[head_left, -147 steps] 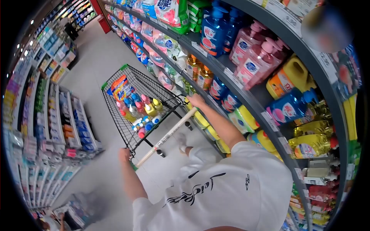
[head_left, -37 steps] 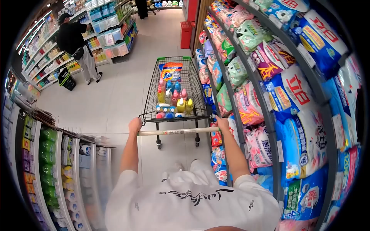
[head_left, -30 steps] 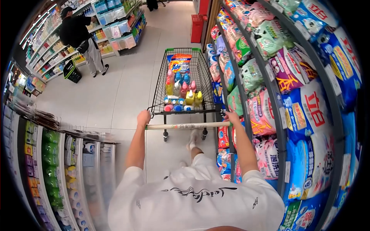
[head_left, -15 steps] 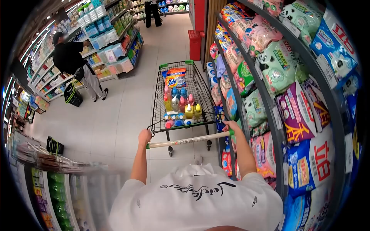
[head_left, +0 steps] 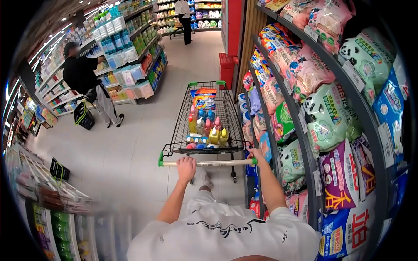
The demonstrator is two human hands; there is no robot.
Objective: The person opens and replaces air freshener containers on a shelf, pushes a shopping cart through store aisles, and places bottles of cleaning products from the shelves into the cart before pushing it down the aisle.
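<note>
A black wire shopping cart with green corner pieces stands in front of me. My left hand is wrapped over the left part of its pale handle bar. At the right end of the bar, beside the green cap, my right hand grips the cart; its fingers are partly hidden. An orange Tide bag lies at the far end of the basket. Nearer to me stand several bottles, among them yellow ones, pink ones and blue ones.
Shelves of detergent bags run close along my right. A person in black stands at the left shelves beside a black basket. Another basket is on the floor. Ahead are a red bin and another person.
My left hand has moved inward along the handle bar from its left end. The cart has advanced past the shelves. The far person now shows more fully.
</note>
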